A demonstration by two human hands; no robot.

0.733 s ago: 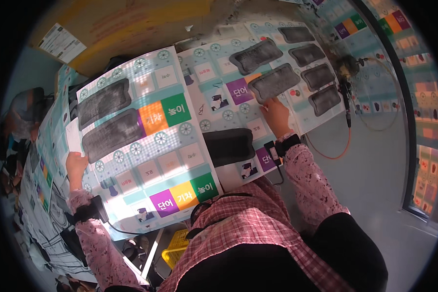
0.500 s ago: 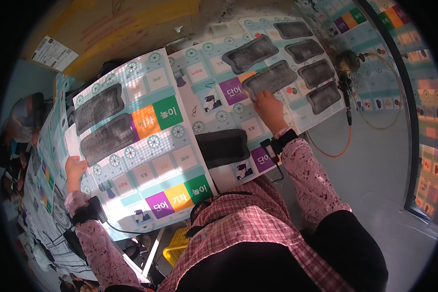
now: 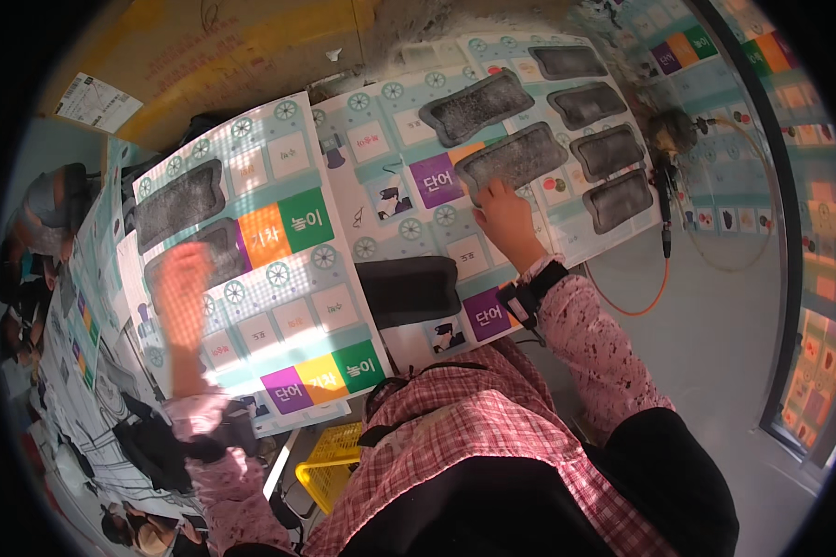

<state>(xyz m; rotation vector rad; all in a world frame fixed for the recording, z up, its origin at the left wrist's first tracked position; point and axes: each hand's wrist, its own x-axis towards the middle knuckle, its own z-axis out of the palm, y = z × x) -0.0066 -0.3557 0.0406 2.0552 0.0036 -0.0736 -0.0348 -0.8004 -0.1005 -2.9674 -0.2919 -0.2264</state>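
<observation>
Printed sheets with coloured blocks and wheel drawings cover the work surface, the left sheet [image 3: 344, 302] overlapping the right sheet [image 3: 395, 243]. Dark grey, flat pads with wavy outlines lie on them. My right hand [image 3: 508, 223] has its fingers curled at the lower edge of a middle pad [image 3: 515, 158]. My left hand [image 3: 184, 278], smeared by motion, is over the lower pad [image 3: 221, 249] on the left sheet and partly hides it; its fingers cannot be made out. Above that lies another pad [image 3: 181, 204]. Below my right hand's pad, a darker pad [image 3: 407, 290] lies partly against the left sheet's edge.
Several smaller pads, one a grey pad [image 3: 606, 151], line the right side. A cardboard box [image 3: 223, 56] stands behind. An orange hose [image 3: 655, 302] hangs at the right beside a metal frame [image 3: 785, 278]. A yellow basket [image 3: 325, 464] sits below; people [image 3: 56, 209] are at far left.
My left hand has left the left sheet's edge and moved right, over the lower pad. My right hand stays at the same pad. The view has shifted slightly.
</observation>
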